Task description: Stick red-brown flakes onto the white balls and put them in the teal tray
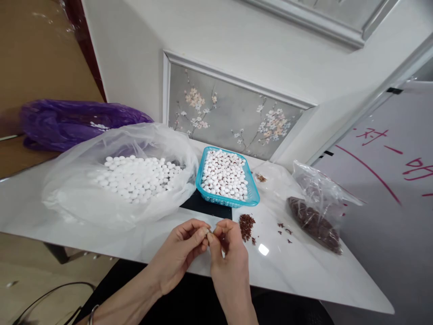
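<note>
Here, the two hands meet just over the near edge of the table (304, 275), fingertips pressed together on something tiny. The left hand (181, 253) and right hand (226, 253) each pinch it between thumb and forefinger; it is mostly hidden by the fingers, so whether it is a white bead, a seed or a husk cannot be told. Working that close to the body probably keeps the bits from scattering.

Just beyond the right hand, on the table, lies a small pile of brown husks (246, 225), with a few loose flecks beside it toward the right. Farther back stands a blue tray (254, 196) heaped with white beads, some speckled brown. A dark mat shows under its near side. Left of the tray, an open clear bag (71, 198) holds more white beads, its mouth spread wide, likely for easy reach. Near the right edge, a smaller bag (318, 216) holds dark brown bits; its plastic blurs them. A purple bag (67, 122) lies behind, at the far left, its contents unclear.
</note>
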The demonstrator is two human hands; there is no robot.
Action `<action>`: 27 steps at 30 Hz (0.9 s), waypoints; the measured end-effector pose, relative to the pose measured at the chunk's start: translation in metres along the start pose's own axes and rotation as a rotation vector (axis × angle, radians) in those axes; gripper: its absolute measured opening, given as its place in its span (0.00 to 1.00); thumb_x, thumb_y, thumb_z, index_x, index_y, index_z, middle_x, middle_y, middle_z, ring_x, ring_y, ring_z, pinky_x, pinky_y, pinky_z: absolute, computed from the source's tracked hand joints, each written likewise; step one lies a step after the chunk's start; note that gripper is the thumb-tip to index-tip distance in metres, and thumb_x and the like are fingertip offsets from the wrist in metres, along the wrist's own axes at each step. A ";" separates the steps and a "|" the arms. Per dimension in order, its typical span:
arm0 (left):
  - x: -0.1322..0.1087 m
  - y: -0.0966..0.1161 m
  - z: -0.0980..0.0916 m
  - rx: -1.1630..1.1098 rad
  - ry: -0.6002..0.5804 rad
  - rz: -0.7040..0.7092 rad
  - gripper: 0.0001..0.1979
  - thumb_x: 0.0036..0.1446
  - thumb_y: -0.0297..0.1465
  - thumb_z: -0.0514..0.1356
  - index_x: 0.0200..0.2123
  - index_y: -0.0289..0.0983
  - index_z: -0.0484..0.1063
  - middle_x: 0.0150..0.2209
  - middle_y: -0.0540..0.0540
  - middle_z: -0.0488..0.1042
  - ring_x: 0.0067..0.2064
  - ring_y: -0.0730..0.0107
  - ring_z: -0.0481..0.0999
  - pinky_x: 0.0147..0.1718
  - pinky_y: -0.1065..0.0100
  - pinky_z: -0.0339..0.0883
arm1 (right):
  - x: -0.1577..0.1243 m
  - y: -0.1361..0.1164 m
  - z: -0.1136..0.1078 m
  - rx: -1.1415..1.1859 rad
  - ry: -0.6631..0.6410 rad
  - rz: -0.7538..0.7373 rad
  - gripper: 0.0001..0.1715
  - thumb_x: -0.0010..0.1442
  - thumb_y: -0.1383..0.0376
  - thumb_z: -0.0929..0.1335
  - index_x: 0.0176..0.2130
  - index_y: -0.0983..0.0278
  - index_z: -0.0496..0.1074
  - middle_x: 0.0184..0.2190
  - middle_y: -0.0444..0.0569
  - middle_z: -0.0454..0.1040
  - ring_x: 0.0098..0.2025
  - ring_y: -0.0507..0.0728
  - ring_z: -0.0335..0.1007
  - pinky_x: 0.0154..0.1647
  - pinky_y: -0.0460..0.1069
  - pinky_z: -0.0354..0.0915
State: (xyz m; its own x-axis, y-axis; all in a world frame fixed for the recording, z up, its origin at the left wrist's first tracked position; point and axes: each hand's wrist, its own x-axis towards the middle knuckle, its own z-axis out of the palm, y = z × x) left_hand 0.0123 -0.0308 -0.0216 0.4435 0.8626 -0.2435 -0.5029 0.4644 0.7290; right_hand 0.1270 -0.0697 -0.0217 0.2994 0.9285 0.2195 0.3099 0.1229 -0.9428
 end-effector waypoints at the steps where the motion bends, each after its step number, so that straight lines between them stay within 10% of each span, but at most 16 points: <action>1: 0.000 0.001 0.001 -0.014 0.005 -0.005 0.06 0.50 0.31 0.68 0.31 0.34 0.77 0.26 0.50 0.72 0.27 0.79 0.68 0.33 0.77 0.67 | 0.000 0.002 -0.002 0.040 0.013 -0.001 0.05 0.62 0.63 0.63 0.40 0.59 0.62 0.29 0.40 0.64 0.30 0.51 0.66 0.33 0.46 0.66; 15: -0.005 0.006 -0.003 -0.034 0.046 -0.077 0.11 0.47 0.26 0.69 0.37 0.33 0.80 0.36 0.44 0.80 0.33 0.76 0.77 0.38 0.78 0.73 | -0.008 0.029 -0.032 -0.036 0.102 0.021 0.12 0.61 0.58 0.65 0.42 0.62 0.71 0.28 0.45 0.72 0.28 0.53 0.70 0.31 0.48 0.69; 27: 0.001 0.019 0.005 0.155 0.019 0.030 0.05 0.47 0.28 0.68 0.31 0.34 0.82 0.29 0.47 0.77 0.27 0.78 0.71 0.30 0.79 0.70 | 0.004 0.044 -0.104 -0.222 0.479 0.150 0.18 0.57 0.52 0.67 0.40 0.63 0.71 0.23 0.43 0.71 0.26 0.54 0.69 0.31 0.48 0.65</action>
State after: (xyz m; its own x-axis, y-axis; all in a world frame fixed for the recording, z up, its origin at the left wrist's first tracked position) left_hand 0.0072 -0.0220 -0.0051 0.4152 0.8798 -0.2314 -0.3942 0.4032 0.8258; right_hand 0.2354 -0.0974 -0.0358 0.7159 0.6607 0.2256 0.4001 -0.1234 -0.9081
